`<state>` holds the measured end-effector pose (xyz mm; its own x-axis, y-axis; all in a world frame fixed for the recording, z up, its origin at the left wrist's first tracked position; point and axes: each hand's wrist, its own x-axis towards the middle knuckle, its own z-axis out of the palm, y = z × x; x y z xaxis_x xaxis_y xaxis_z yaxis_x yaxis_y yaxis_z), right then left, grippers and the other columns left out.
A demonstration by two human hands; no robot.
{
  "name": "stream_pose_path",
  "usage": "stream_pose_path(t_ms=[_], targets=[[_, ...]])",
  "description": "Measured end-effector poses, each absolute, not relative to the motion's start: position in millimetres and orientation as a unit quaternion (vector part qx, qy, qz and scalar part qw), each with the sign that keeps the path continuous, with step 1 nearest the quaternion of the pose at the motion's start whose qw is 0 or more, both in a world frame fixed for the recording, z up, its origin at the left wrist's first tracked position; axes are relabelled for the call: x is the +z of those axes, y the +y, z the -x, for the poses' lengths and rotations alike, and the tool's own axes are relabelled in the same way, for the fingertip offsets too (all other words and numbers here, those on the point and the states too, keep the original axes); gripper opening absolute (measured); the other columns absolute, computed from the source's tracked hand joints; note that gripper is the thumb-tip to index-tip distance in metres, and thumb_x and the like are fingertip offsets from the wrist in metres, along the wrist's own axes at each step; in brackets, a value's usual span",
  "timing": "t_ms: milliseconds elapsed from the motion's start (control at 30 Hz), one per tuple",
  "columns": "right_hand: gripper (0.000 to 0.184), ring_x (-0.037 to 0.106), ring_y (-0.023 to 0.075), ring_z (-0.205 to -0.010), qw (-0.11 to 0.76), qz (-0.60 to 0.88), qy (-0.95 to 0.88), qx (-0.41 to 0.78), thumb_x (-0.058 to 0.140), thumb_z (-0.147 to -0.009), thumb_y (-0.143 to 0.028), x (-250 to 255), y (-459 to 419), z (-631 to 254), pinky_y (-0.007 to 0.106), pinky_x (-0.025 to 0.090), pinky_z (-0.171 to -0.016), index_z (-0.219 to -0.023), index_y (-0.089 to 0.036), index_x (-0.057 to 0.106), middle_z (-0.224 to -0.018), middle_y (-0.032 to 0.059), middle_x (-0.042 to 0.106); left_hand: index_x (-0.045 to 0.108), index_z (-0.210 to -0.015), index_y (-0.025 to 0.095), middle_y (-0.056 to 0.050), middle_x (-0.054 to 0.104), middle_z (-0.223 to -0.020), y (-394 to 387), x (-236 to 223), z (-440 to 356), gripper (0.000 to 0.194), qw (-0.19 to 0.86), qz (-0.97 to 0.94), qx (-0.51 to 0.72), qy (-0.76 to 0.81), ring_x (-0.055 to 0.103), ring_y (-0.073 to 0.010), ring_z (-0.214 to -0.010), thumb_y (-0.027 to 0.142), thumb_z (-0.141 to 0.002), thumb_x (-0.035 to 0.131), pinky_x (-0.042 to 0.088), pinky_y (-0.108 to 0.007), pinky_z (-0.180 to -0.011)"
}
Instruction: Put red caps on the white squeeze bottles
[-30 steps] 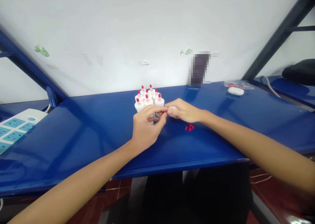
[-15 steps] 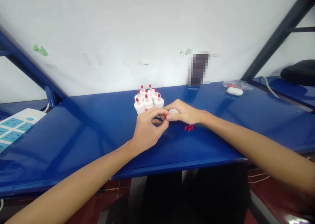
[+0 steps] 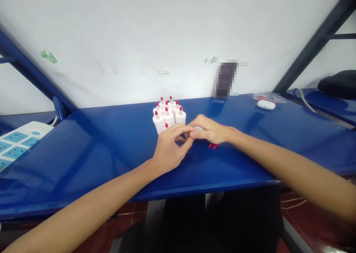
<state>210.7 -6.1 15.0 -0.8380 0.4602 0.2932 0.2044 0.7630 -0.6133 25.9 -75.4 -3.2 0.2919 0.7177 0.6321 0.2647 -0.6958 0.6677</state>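
Observation:
My right hand [image 3: 210,130] is closed around a white bottle [image 3: 198,128]; only a small rounded part of it shows between the thumb and fingers. Against the right fingertips, my left hand [image 3: 174,147] is pinched closed at the bottle's tip end. The small red cap between the left fingertips is hidden now. Just behind the left hand, several white squeeze bottles [image 3: 168,116] stand upright in a tight group, with red caps on their pointed nozzles. Several loose red caps [image 3: 214,146] lie on the table below my right hand, partly covered by it.
The blue table [image 3: 111,149] meets a white wall. A white power strip [image 3: 41,127] lies at the left. At the back right are a white earphone case [image 3: 266,105] and a clear plastic bag [image 3: 274,96] with red bits in it. A blurred dark object [image 3: 226,79] leans on the wall.
Both hands have shifted slightly right and down, still fingertip to fingertip. The red cap seen at the left fingertips earlier is now covered. The right thumb has moved over toward the left fingers.

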Motion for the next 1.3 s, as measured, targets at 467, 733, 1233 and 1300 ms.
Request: stream_pose_path(t_ms=[467,733,1233,1300], targets=[[0.048,0.032,0.0071,-0.055,0.244,0.236,-0.877,0.339,0.07,-0.078,-0.057,17.6,-2.7,-213.7,0.022,0.026,-0.052,-0.063,-0.015,0.053,-0.057,-0.0057,0.039,0.072,-0.095,0.017,-0.003,0.071,-0.091,-69.4,18.3,-4.8,0.01,0.189,-0.749,0.542,0.33,0.067,-0.0113,-0.076,0.021,-0.086,0.069,0.059,-0.021,-0.067],[0.036,0.04,0.0077,-0.055,0.344,0.328,-0.823,0.311,0.069,-0.081,-0.045,10.0,5.5,-209.4,0.023,0.033,-0.055,-0.065,-0.015,0.056,-0.059,-0.004,0.05,0.076,-0.099,0.016,-0.006,0.075,-0.092,-54.8,55.5,43.6,0.021,0.181,-0.721,0.511,0.431,0.069,-0.017,-0.082,0.028,-0.083,0.073,0.061,-0.028,-0.074],[0.04,0.039,0.0087,-0.056,0.503,0.352,-0.746,0.26,0.078,-0.071,-0.044,-4.5,4.3,-200.9,0.025,0.033,-0.055,-0.06,-0.017,0.05,-0.059,-0.004,0.05,0.075,-0.103,0.019,-0.003,0.071,-0.09,-64.5,45.4,38.2,0.022,0.07,-0.782,0.405,0.469,0.066,-0.0156,-0.079,0.032,-0.089,0.063,0.057,-0.028,-0.072],[0.039,0.04,0.0088,-0.055,0.511,0.353,-0.744,0.247,0.077,-0.071,-0.043,-6.4,3.6,-202.0,0.025,0.032,-0.054,-0.06,-0.017,0.05,-0.058,-0.0038,0.05,0.074,-0.106,0.019,-0.003,0.071,-0.088,-64.0,44.4,37.3,0.023,0.071,-0.787,0.396,0.467,0.066,-0.0151,-0.077,0.031,-0.09,0.063,0.057,-0.028,-0.071]])
